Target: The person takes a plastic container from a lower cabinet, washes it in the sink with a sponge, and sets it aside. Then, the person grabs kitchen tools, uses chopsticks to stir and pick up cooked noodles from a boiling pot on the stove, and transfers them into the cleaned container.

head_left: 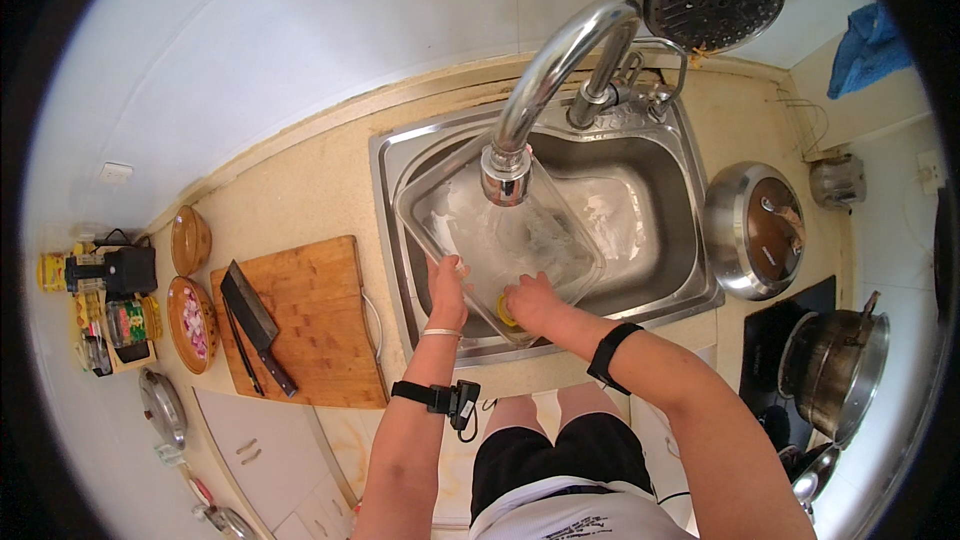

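Note:
A clear rectangular container (480, 240) rests tilted in the stainless steel sink (675, 202), beneath the chrome faucet (505, 172). Water appears to run into it. My left hand (448, 289) grips the container's near left wall, thumb over the rim. Inside the near corner, my right hand (534, 301) presses a yellow object (508, 310), perhaps a scrubber, against the container; its kind is mostly hidden by my fingers.
Left of the sink lies a wooden cutting board (322, 322) with a cleaver (251, 307) and chopsticks (241, 349). Beyond it stand a bowl of chopped onion (193, 324) and an orange-brown bowl (191, 240). A lidded steel pot (724, 229) stands right, near a steamer pot (832, 375).

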Demonstrator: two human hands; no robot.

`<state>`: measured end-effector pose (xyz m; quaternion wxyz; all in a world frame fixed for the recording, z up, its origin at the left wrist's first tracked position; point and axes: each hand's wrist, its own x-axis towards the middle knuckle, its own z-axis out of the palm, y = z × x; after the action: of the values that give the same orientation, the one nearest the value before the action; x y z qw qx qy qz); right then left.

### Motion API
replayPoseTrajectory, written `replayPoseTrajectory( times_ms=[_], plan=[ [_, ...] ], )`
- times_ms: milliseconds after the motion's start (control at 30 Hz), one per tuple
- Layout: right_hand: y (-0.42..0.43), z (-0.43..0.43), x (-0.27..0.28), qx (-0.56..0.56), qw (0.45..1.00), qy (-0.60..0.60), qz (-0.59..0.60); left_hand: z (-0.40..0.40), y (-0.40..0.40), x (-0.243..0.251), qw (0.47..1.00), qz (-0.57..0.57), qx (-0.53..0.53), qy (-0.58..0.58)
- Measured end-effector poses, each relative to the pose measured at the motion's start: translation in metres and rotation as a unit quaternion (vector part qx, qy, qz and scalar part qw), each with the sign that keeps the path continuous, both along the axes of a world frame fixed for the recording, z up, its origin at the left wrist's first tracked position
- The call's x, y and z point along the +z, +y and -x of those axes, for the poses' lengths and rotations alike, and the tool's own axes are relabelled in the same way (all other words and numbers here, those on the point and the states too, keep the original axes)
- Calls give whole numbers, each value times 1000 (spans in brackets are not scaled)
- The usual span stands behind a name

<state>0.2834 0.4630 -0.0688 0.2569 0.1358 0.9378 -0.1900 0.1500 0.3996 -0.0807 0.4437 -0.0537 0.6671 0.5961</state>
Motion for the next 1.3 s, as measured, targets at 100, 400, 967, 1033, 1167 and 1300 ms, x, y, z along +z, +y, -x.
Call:
replayPoseTrajectory(
  times_ms=[100,400,967,1033,1167,1300],
  plan=[
    [9,-7,-19,15,997,19,-72,1,0,1,1000,0,-5,1],
    [27,-27,-53,-83,960,-7,-267,4,0,5,1000,-5,-14,1],
    [-31,-15,-1,-157,971,131,122,21,-7,-29,996,-64,57,9],
    [-22,-34,0,-145,960,210,118,23,-8,-33,998,-29,38,43],
    [26,-68,6,-136,985,89,55,16,3,-4,999,13,-13,46],
    [23,-67,-6,-85,994,57,35,30,5,0,996,23,-85,31]
  ],
)
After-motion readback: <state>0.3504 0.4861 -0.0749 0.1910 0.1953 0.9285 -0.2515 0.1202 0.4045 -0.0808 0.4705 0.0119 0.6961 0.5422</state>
